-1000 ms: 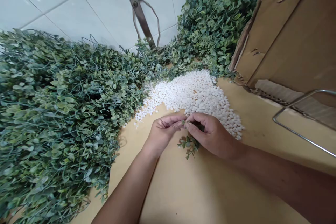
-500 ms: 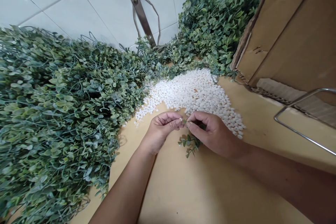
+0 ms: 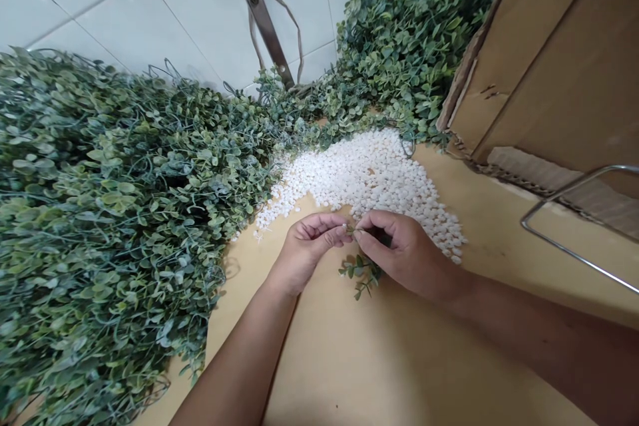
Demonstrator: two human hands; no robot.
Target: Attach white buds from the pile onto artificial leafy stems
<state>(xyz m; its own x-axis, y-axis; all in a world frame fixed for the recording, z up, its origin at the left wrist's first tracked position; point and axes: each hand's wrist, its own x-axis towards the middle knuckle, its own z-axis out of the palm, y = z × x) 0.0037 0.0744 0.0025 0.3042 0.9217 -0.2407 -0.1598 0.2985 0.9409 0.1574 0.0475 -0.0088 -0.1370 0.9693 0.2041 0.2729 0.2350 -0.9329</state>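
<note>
One leafy sprig (image 3: 360, 269) shows at mid-frame below the right hand (image 3: 357, 233), which pinches its stem; just left, the left hand (image 3: 345, 229) pinches a tiny white piece (image 3: 344, 226). White pieces (image 3: 364, 170) spread above; greenery (image 3: 110, 213) fills the left.

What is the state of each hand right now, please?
Left hand: closed in a pinch; what it holds, if anything, is too small to tell.
Right hand: closed, holding a green sprig.
</note>
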